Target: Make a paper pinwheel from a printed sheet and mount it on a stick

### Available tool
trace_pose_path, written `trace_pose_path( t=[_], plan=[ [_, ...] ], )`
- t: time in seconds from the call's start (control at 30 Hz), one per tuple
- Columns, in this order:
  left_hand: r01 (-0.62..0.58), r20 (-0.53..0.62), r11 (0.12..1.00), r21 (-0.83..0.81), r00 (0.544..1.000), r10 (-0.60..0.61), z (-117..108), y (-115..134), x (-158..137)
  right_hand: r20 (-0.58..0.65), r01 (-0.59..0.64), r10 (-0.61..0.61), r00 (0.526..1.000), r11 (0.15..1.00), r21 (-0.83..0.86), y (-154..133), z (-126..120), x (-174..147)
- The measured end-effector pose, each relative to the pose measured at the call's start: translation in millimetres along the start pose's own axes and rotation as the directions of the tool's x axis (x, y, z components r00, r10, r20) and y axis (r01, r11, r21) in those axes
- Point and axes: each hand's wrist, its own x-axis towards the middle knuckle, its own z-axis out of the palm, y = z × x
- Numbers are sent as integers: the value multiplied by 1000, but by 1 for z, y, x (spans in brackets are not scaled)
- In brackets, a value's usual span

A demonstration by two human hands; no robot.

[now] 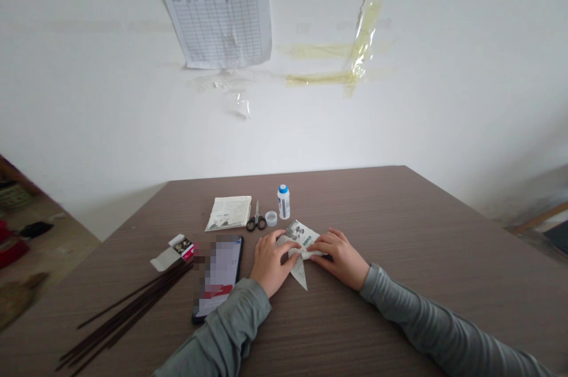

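Observation:
A folded piece of printed newspaper (306,237) lies on the brown table, with a pointed flap sticking out toward me. My left hand (271,260) grips its left side, thumb and fingers pressed on the paper. From the right, my right hand (341,255) pinches the fold near the middle, its fingertips close to my left thumb. Parts of the paper are hidden under both hands. Just beyond it stand a white glue bottle (284,202) with a blue cap and a small clear round cup (271,219).
Black-handled scissors (256,222) lie beside a stack of folded newspaper (229,212). A phone (218,279) rests left of my left arm. Farther left are an opened small box (181,248) and several thin dark sticks (128,312). A white wall (310,134) rises behind the table (377,211).

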Motion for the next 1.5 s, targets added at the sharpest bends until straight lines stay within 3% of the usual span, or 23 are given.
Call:
trace_pose_path(
  t=[0.23,0.57,0.9,1.5],
  plan=[
    [-26,-23,999,46,999,27,2,4,-1,-3,28,-28,1000,1000,-8,0,-2,-1],
    [-77,14,992,101,997,76,-2,1,-3,33,-26,26,999,1000,7,-4,-4,1],
    [10,6,1000,-2,1000,-10,-3,2,-1,5,-8,8,1000,1000,-15,-9,-8,1],
    [-18,31,999,43,999,17,-4,6,-2,20,9,-8,1000,999,-34,-7,-6,0]
  ],
)
